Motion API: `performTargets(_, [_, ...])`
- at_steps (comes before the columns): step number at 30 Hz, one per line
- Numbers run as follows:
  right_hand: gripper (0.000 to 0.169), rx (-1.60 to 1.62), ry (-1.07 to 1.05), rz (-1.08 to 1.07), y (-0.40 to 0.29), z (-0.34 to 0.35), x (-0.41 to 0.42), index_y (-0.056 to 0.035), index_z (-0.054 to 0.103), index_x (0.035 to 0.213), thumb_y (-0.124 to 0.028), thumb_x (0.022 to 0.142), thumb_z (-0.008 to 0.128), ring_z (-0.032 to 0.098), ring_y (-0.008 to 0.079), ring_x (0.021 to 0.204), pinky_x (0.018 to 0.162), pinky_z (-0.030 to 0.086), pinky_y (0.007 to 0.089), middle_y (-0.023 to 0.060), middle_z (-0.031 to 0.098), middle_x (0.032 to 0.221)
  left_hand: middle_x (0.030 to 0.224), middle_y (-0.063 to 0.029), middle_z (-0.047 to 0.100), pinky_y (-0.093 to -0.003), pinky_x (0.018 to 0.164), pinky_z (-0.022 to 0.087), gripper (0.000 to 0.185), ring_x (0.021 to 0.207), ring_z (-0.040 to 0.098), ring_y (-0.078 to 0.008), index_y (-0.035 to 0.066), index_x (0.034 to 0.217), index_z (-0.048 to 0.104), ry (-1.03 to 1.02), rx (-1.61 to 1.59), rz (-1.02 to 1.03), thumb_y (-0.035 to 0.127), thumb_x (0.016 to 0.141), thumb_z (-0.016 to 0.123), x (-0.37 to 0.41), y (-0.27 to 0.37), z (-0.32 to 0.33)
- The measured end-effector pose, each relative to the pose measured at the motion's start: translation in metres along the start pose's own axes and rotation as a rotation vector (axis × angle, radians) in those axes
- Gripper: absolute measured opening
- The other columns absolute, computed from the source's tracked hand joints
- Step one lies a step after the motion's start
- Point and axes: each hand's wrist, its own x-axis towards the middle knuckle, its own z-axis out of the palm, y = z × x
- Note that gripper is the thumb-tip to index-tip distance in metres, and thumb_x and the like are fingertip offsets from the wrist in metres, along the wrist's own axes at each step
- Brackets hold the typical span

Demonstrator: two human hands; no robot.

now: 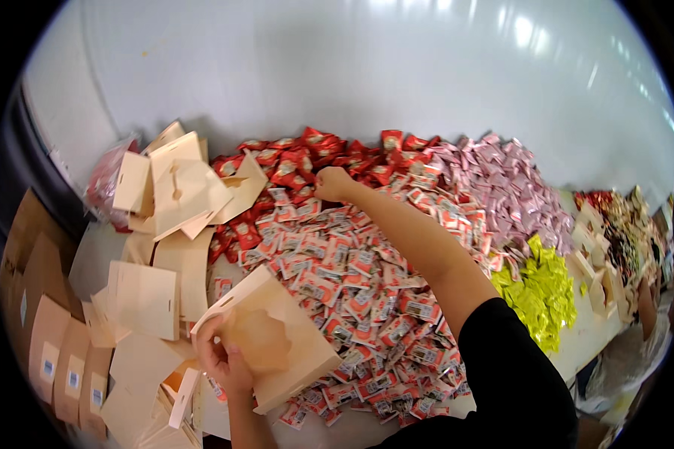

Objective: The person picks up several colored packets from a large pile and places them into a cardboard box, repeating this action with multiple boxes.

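Observation:
My left hand (224, 353) grips the edge of a cream cardboard box (309, 337), which is tilted and has an irregular window showing an orange-tan inside. My right hand (332, 184) reaches across to the heap of red-wrapped packets (292, 166), its fingers curled at the near edge; whether it holds one is hidden. Below my right forearm spreads a large pile of small white-and-red printed packets (337, 252). Pink-wrapped packets (500, 185) are heaped to the right, with yellow-green packets (545, 292) nearer me.
Several cream boxes (143, 297) are stacked loosely at left, beside brown cartons (73, 370) with labels. A clear plastic bag (109, 179) with reddish contents lies at the back left. A pale wall (314, 73) stands behind the heaps. At far right are more boxes, packets and another person's arm (646, 308).

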Motion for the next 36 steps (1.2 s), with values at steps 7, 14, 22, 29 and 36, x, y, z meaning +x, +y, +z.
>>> performTargets(7, [0.018, 0.779, 0.09, 0.102, 0.069, -0.079, -0.046, -0.0038, 0.057, 0.084, 0.0, 0.08, 0.04, 0.048, 0.0109, 0.064, 0.055, 0.042, 0.026, 0.0019, 0.054, 0.072, 0.11, -0.0107, 0.048, -0.0305, 0.085, 0.042, 0.032, 0.098, 0.048, -0.0199, 0.0, 0.111, 0.049, 0.011, -0.094, -0.083, 0.005, 0.079, 0.05, 0.001, -0.012, 0.003])
performTargets(14, [0.036, -0.339, 0.19, 0.792, 0.211, -0.162, -0.143, -0.0046, 0.064, 0.096, -0.03, 0.071, 0.065, 0.056, 0.0309, 0.1, 0.08, 0.048, 0.0387, 0.0189, 0.058, 0.103, 0.105, -0.012, 0.051, -0.0306, 0.081, 0.042, 0.033, 0.095, 0.05, -0.0197, -0.001, 0.11, 0.048, 0.036, -0.071, -0.041, 0.011, 0.079, 0.052, 0.004, -0.005, 0.005])
performTargets(22, [0.036, -0.348, 0.429, 0.568, 0.231, -0.121, -0.162, -0.0041, 0.061, 0.072, -0.039, 0.064, 0.066, 0.057, 0.0369, 0.081, 0.071, 0.047, 0.0443, 0.0225, 0.06, 0.082, 0.105, -0.0125, 0.051, -0.0307, 0.079, 0.044, 0.034, 0.093, 0.052, -0.0207, -0.001, 0.112, 0.048, -0.001, -0.008, -0.037, 0.01, 0.08, 0.048, 0.005, -0.016, 0.004])
performTargets(29, [0.031, 0.366, 0.296, 0.634, 0.133, -0.226, -0.21, -0.0072, 0.055, 0.099, -0.012, 0.068, 0.054, 0.052, 0.0156, 0.059, 0.055, 0.043, 0.0328, 0.0056, 0.054, 0.065, 0.113, -0.0133, 0.048, -0.0335, 0.082, 0.045, 0.034, 0.101, 0.05, -0.0225, 0.0, 0.114, 0.047, -0.033, -0.097, -0.073, 0.009, 0.081, 0.045, 0.0, -0.017, 0.007])
performTargets(36, [0.04, -0.301, -0.083, 0.262, 0.097, -0.231, -0.358, -0.0101, 0.052, 0.109, -0.005, 0.07, 0.047, 0.057, 0.0271, 0.085, 0.07, 0.046, 0.0406, 0.0121, 0.057, 0.084, 0.111, -0.0121, 0.049, -0.0322, 0.083, 0.044, 0.034, 0.099, 0.049, -0.0204, -0.002, 0.111, 0.048, -0.069, -0.01, -0.014, 0.009, 0.08, 0.044, 0.007, -0.026, -0.004])
